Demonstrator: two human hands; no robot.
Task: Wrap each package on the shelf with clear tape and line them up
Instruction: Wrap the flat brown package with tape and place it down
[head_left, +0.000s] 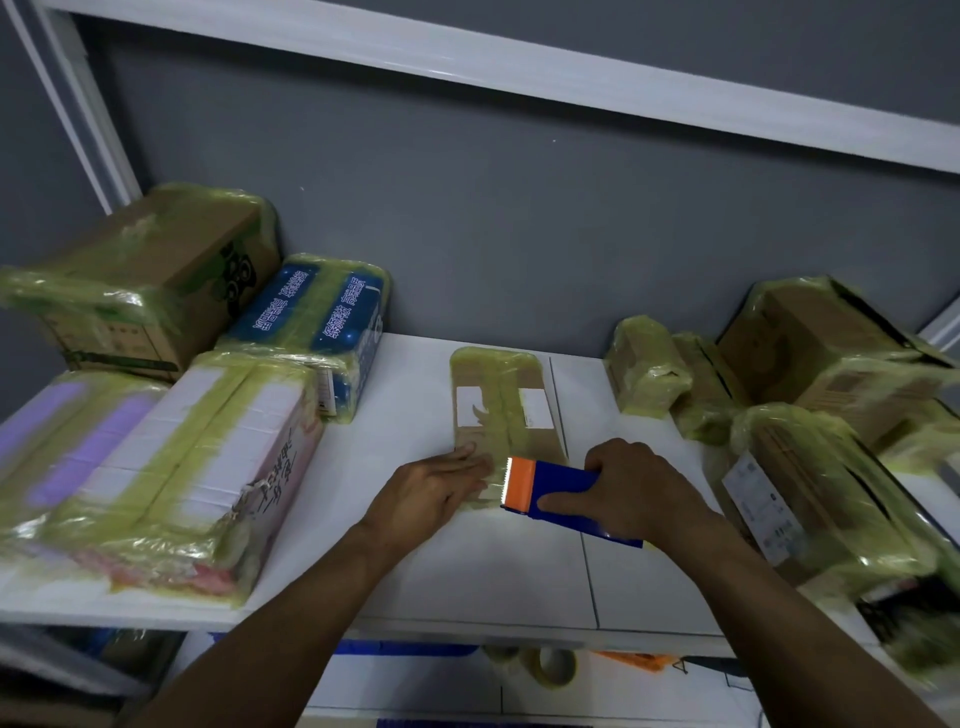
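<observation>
On the white shelf (415, 571), at the far left, a purple-striped package (78, 441) lies at the edge of view, wrapped in yellowish tape. Behind it a brown carton (150, 270), also wrapped, stands against the grey wall (519, 218). Just right of the purple-striped package, touching it, lies a white box (208, 457) with pink print on its near end. A blue package (322, 317) sits behind that box and beside the brown carton.

A flat brown package (506, 400) lies on bare shelf in the middle, apart from both groups. Its long side runs away from the person, and tape strips cross two white labels. The left hand (436, 493) rests flat on its near end, fingers straight and pressing down. The right hand (639, 488) grips a blue tape dispenser (561, 493). The dispenser's orange toothed head sits at the package's near end, just beside the left fingertips.

Further right, a small wrapped package (649, 369) stands near the back, with a second wrapped package (706, 389) touching it. A large carton (821, 348) stands behind them, wrapped as well. A labelled carton (810, 493) lies in front of it, close to the right wrist and crowding that side of the shelf.

Below the shelf's front edge, between the forearms, a tape roll (553, 667) shows.
</observation>
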